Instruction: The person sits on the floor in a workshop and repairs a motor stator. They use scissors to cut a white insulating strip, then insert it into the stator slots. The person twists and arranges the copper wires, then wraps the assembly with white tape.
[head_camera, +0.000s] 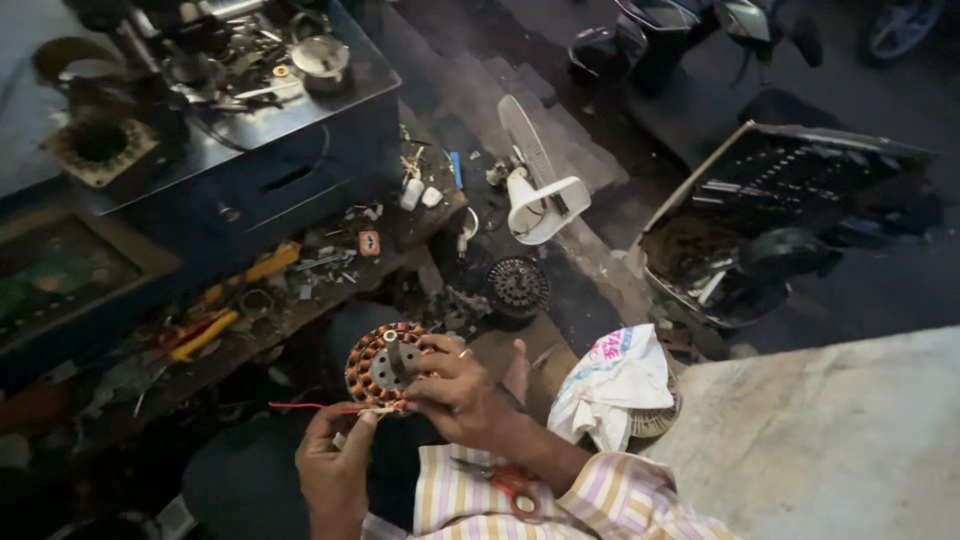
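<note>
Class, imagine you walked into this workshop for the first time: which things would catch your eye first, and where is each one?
First comes the round copper-wound motor stator, low in the middle, held by the right hand, while the left hand pinches a red wire at its lower edge. Next, the white fan part stands out on the dark floor above. A white printed bag lies right of the hands, beside a pale slab.
</note>
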